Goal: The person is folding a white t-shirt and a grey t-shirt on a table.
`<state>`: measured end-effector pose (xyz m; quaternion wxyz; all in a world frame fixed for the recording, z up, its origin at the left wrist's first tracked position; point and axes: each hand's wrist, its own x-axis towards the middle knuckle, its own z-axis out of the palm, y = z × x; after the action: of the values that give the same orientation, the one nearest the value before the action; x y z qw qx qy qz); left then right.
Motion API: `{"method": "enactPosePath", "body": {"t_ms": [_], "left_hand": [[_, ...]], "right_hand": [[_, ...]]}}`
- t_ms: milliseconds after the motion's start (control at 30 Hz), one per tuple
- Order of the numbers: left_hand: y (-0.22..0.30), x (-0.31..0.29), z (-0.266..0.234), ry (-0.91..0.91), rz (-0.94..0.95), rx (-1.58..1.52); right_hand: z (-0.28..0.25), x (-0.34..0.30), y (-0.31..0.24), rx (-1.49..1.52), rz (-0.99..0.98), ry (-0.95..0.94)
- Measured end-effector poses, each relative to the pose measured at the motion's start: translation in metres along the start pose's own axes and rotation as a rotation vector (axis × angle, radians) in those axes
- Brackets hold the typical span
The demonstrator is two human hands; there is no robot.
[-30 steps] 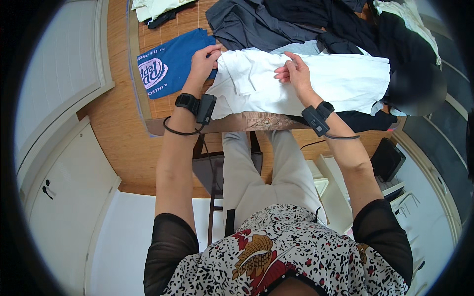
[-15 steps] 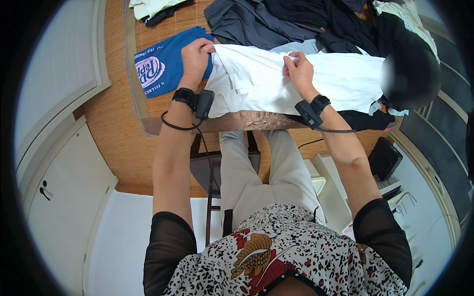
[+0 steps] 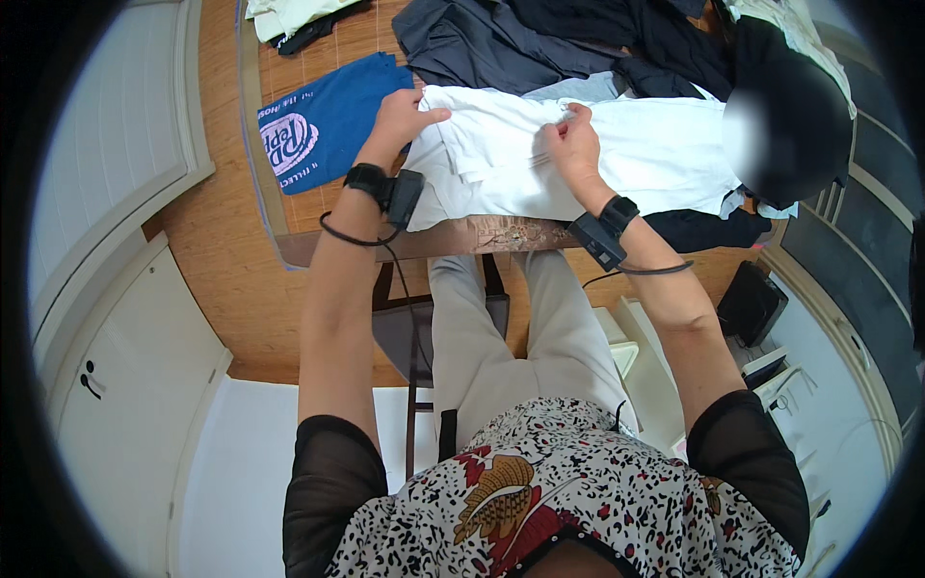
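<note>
The white cloth [image 3: 655, 159] lies along the near side of the counter [image 3: 356, 40]. Left hand [image 3: 403, 118]: at the cloth's far-left corner, thumb and forefinger apart; clamping cannot be told. Right hand [image 3: 573, 146]: on the cloth near its far edge, fingers curled; clamping cannot be told. Blue cloth [image 3: 342, 116]: left. Dark clothes [image 3: 482, 43]: far side.

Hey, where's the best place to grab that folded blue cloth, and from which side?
I'd pinch its left edge, coming from your left. The folded blue cloth lies flat, and that printed end looks uncovered, with nothing resting on it. Its right end is crowded by your left hand and the white garment.
</note>
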<state>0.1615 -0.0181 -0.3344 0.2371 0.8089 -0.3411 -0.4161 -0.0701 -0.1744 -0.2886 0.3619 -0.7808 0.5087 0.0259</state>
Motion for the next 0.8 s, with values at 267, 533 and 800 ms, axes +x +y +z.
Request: {"method": "enactPosePath", "body": {"t_ms": [267, 533, 800], "left_hand": [[-0.012, -0.032, -0.004, -0.151, -0.084, -0.337], [0.059, -0.066, -0.012, -0.371, -0.232, -0.656], [0.188, -0.105, -0.015, -0.668, -0.106, -1.016]], "right_hand": [[0.034, -0.052, -0.048, 0.089, -0.341, -0.050], [0.038, -0.075, -0.075, 0.315, -0.295, -0.278], [-0.016, -0.087, -0.039, 0.479, -0.242, -0.063]]}}
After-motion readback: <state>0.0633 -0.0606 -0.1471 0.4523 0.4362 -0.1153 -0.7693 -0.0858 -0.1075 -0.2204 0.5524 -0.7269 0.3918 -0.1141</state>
